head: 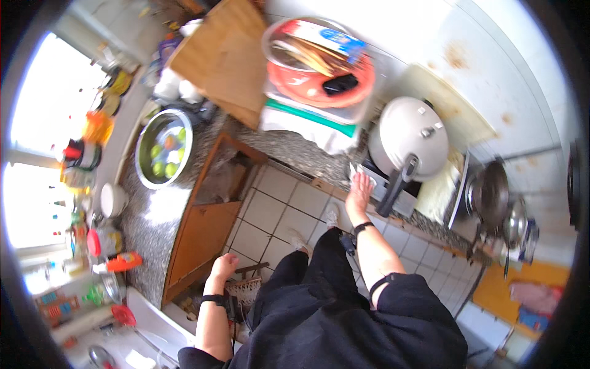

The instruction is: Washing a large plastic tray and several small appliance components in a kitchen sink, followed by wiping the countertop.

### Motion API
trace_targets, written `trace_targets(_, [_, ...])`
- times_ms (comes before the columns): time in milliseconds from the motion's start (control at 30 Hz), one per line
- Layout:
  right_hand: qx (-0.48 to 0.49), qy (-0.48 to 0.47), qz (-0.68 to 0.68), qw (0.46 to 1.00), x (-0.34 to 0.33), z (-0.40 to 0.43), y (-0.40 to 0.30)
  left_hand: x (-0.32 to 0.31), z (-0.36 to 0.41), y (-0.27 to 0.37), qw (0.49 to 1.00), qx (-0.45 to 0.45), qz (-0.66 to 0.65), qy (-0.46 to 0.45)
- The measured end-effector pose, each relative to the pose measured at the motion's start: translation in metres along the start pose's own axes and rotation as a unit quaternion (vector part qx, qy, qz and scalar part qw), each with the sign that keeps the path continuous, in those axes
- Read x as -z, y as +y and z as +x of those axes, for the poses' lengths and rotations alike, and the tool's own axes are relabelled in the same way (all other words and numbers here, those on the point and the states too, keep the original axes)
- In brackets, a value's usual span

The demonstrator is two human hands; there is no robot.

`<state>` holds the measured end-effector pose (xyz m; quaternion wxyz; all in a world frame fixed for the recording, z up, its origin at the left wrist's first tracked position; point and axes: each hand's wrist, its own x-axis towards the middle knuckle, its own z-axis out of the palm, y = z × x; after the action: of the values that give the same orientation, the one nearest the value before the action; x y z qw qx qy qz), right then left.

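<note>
My right hand (360, 190) lies with its fingers stretched over a crumpled white cloth or paper (353, 170), at the front edge of the granite counter. Just beyond it stands a large pressure cooker (410, 133) with its lid on; its black handle (397, 191) juts toward me. The cooker sits on a dark-topped stove (411, 188). Low at my side hangs my left hand (225, 266), its fingers loosely curled and nothing visible in them. A wicker basket (244, 291) is near it, below counter height.
A basin of green fruit (164, 148) is on the left counter (138, 221). A wooden board (226, 60) leans behind. An orange basin (299, 85) carries utensils and a dark object. Frying pans (491, 196) stand at right. An orange-brown cabinet door (203, 244) faces the tiled floor (276, 193).
</note>
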<state>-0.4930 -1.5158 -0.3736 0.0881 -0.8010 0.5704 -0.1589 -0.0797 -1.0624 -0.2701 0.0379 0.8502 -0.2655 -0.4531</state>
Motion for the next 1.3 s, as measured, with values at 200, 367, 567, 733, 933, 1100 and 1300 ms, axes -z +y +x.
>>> trace_targets(200, [0.131, -0.039, 0.153, 0.979, -0.015, 0.006, -0.111, -0.004, -0.035, -0.048, 0.999, -0.004, -0.014, 0.039])
trace_targets(367, [0.012, -0.025, 0.028, 0.999, -0.066, 0.044, -0.143, -0.028, -0.049, -0.048, 0.987, 0.024, -0.144, 0.075])
trace_targets(567, [0.034, -0.100, -0.087, 0.991, -0.156, 0.081, -0.228, -0.076, -0.084, -0.087, 0.959, 0.141, -0.223, 0.105])
trace_targets(733, [0.185, -0.095, -0.056, 0.977, -0.230, 0.145, -0.347, -0.140, -0.087, -0.104, 0.931, 0.218, -0.283, 0.072])
trace_targets(933, [0.335, -0.161, -0.079, 0.925, -0.273, 0.140, -0.446, -0.136, -0.116, -0.107, 0.924, 0.204, -0.300, 0.119])
trace_targets(1100, [0.479, -0.184, -0.015, 0.858, -0.277, 0.119, -0.461, -0.120, -0.178, -0.140, 0.896, 0.196, -0.321, 0.237])
trace_targets(1300, [0.521, -0.356, 0.110, 0.768, -0.227, -0.009, -0.464, -0.121, -0.272, -0.219, 0.862, 0.229, -0.358, 0.278])
